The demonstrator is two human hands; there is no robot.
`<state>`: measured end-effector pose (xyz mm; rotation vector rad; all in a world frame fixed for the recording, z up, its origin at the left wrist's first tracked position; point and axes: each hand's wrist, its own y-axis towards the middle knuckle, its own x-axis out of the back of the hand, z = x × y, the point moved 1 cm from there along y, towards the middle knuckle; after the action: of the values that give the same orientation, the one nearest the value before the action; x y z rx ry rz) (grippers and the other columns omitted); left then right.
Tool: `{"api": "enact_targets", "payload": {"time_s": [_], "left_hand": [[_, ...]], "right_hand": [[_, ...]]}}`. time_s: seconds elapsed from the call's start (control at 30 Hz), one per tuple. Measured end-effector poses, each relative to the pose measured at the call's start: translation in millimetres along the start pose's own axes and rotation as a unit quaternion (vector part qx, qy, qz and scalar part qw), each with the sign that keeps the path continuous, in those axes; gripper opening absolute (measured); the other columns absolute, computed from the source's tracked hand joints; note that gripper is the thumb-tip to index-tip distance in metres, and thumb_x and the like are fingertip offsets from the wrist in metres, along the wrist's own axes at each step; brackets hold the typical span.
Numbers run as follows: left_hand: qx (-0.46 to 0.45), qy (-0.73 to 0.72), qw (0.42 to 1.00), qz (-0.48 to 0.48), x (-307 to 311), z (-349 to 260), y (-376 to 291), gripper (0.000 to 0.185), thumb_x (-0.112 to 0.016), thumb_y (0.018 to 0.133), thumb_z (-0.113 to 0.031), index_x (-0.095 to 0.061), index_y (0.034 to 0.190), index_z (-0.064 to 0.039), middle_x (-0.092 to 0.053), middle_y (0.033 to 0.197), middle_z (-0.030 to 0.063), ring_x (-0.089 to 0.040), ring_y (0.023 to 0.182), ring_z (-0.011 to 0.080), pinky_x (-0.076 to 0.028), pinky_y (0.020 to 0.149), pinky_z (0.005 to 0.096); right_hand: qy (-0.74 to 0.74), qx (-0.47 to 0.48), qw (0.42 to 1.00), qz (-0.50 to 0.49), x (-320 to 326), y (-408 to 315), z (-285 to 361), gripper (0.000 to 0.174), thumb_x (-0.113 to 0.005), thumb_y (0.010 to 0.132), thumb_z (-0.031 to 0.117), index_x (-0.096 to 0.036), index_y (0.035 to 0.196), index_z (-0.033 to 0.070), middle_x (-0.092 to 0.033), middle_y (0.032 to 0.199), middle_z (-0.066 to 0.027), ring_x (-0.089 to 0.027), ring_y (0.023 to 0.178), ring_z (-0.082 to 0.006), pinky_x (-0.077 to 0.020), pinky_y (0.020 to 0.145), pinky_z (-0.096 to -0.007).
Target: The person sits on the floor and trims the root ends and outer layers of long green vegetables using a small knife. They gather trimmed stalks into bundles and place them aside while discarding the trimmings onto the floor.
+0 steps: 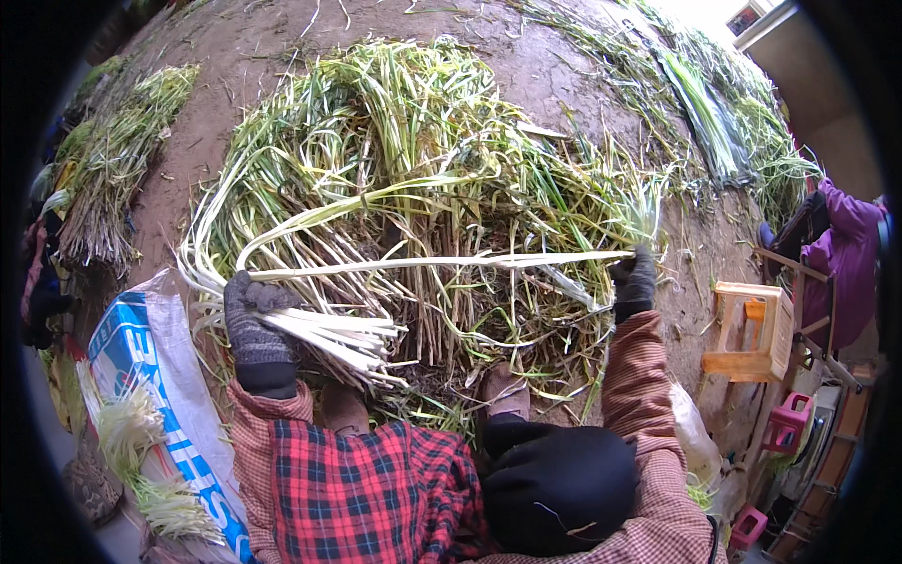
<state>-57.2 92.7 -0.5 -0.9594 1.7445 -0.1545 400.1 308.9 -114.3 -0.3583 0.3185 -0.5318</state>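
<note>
My left hand, in a grey knit glove, is closed around a bundle of pale plant stalks whose cut-looking white ends point right. Their long leaves curve up and behind the hand. One long pale stalk stretches across from beside my left hand to my right hand, gloved in dark grey, which grips its far end. Under and beyond both hands lies a large heap of green and yellowing leafy stalks on the earthen floor.
A printed white-and-blue sack lies at left, with trimmed pale stalks on it. Another heap lies beyond. At right stand an orange plastic stool and a pink stool; a person in purple sits near more greens.
</note>
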Motion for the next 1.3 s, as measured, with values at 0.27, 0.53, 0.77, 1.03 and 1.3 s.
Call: {"api": "enact_targets", "payload": {"time_s": [0.27, 0.53, 0.77, 1.03, 1.3], "left_hand": [[0.008, 0.02, 1.0, 0.01, 5, -10, 3, 0.038, -0.05, 0.083, -0.022, -0.03, 0.05, -0.019, -0.029, 0.042, -0.0065, -0.029, 0.035, 0.0077, -0.036, 0.044, 0.0251], [0.109, 0.099, 0.988, 0.044, -20, 44, -26, 0.025, -0.052, 0.084, -0.02, -0.038, 0.064, -0.016, -0.027, 0.048, -0.008, -0.028, 0.039, 0.0074, -0.031, 0.044, 0.0249], [0.138, 0.158, 0.977, 0.035, -17, 54, -42, 0.019, -0.05, 0.085, -0.017, -0.039, 0.068, -0.015, -0.028, 0.048, -0.0056, -0.029, 0.038, 0.0081, -0.032, 0.042, 0.0248], [0.167, 0.146, 0.973, 0.063, -13, 65, -36, 0.014, -0.05, 0.084, -0.018, -0.042, 0.073, -0.013, -0.03, 0.048, -0.0051, -0.031, 0.039, 0.0091, -0.033, 0.043, 0.026], [0.158, 0.192, 0.965, 0.089, -1, 69, -31, 0.017, -0.05, 0.085, -0.02, -0.048, 0.095, -0.007, -0.033, 0.053, -0.0038, -0.034, 0.042, 0.0093, -0.035, 0.048, 0.0267]], "right_hand": [[0.019, -0.091, 0.991, 0.095, 80, 73, 36, 0.021, -0.053, 0.079, 0.028, -0.05, 0.067, 0.012, -0.048, 0.051, 0.0004, -0.032, 0.031, -0.0086, -0.0281, 0.029, -0.0211], [-0.832, 0.107, 0.461, 0.291, 32, -34, 60, 0.031, -0.055, 0.076, 0.037, -0.057, 0.085, 0.007, -0.06, 0.074, -0.01, -0.058, 0.064, -0.0231, -0.0468, 0.057, -0.0333], [-0.601, 0.261, 0.55, 0.518, -92, -164, 58, 0.028, -0.055, 0.077, 0.037, -0.055, 0.084, 0.01, -0.059, 0.075, -0.0132, -0.058, 0.068, -0.0275, -0.0464, 0.061, -0.0355], [-0.475, 0.074, 0.525, 0.702, -120, -232, -40, 0.039, -0.057, 0.078, 0.032, -0.051, 0.105, 0.005, -0.058, 0.09, -0.0108, -0.057, 0.083, -0.0226, -0.044, 0.075, -0.0333], [-0.237, -0.18, 0.795, 0.528, -93, -199, -35, 0.018, -0.053, 0.082, 0.018, -0.053, 0.081, 0.0, -0.054, 0.068, -0.0044, -0.052, 0.059, -0.0119, -0.0443, 0.055, -0.0245]]}}
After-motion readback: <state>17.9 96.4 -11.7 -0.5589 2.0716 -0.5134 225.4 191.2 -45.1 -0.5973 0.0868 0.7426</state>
